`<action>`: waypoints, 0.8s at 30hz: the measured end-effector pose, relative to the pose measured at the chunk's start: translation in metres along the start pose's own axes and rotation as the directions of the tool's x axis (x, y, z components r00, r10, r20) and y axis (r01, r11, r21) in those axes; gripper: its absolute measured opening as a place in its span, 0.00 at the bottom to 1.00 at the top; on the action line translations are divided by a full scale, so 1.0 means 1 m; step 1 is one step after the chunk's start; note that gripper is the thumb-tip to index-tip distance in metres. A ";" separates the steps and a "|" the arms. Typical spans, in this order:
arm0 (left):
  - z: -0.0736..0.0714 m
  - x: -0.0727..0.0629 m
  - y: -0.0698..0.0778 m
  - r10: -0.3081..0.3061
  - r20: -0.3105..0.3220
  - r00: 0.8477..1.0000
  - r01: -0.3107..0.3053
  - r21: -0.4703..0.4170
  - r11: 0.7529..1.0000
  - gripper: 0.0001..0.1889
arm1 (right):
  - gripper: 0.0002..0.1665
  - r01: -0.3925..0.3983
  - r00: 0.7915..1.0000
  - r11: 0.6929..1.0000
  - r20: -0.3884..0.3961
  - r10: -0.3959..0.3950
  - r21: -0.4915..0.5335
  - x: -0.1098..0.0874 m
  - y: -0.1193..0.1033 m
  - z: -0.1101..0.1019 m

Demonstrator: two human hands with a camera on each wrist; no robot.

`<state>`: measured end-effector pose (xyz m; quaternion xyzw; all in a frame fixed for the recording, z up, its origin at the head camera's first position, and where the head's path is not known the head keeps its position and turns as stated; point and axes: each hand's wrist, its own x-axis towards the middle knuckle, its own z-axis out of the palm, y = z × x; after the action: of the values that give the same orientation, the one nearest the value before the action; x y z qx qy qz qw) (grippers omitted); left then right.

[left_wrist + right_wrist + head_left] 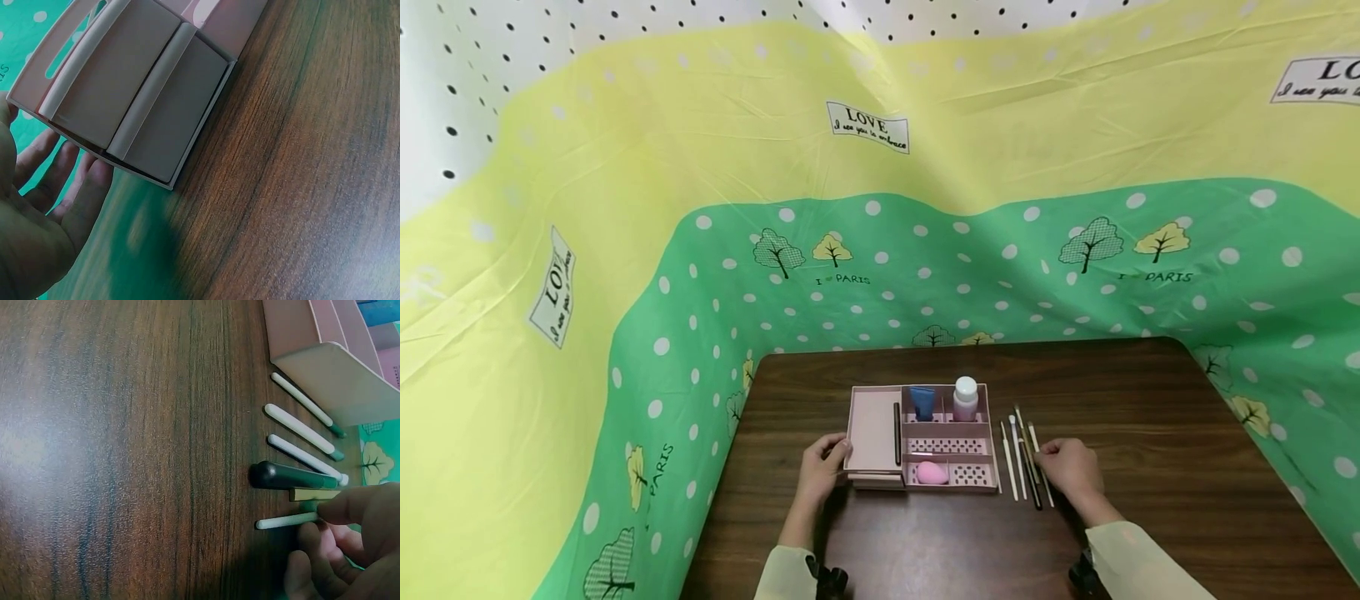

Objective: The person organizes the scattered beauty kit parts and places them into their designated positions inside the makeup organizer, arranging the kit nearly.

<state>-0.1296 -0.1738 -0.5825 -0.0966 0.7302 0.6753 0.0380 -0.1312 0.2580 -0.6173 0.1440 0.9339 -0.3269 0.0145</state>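
A pink desk organizer (874,429) lies on the table, with two drawers (119,81) in its front left part. My left hand (822,468) rests against the organizer's left side, its fingers (94,187) touching that wall. My right hand (1075,473) pinches a thin pale-handled makeup brush (284,522) between thumb and fingers, at the right end of a row of brushes. The brush's handle end lies low over the table; my fingers hide part of it. Beside it lie a thick black-handled brush (287,475) and several white-handled brushes (300,428).
The organizer's compartments hold a blue tube (922,403), a white-capped bottle (966,402) and a pink makeup sponge (932,473). A slim black stick (897,433) lies on its flat top. Behind the dark wood table (1150,400) hangs a patterned curtain (970,275).
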 end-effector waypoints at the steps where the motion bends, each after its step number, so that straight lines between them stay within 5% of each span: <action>1: 0.000 0.000 0.000 -0.002 0.001 1.000 0.002 0.000 1.000 0.17 | 0.10 0.002 1.000 1.000 -0.003 -0.002 0.000 0.000 0.000 0.000; 14: -0.003 0.020 -0.035 -0.016 -0.007 1.000 0.016 -0.005 1.000 0.19 | 0.13 0.036 0.999 0.999 -0.009 -0.036 0.031 -0.001 -0.001 -0.005; 24: -0.004 0.022 -0.036 0.021 -0.003 1.000 -0.021 -0.010 1.000 0.21 | 0.17 0.110 0.994 0.991 -0.032 -0.108 0.069 0.001 -0.008 -0.011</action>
<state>-0.1437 -0.1818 -0.6211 -0.0903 0.7278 0.6792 0.0294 -0.1333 0.2594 -0.6037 0.0977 0.9283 -0.3582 -0.0218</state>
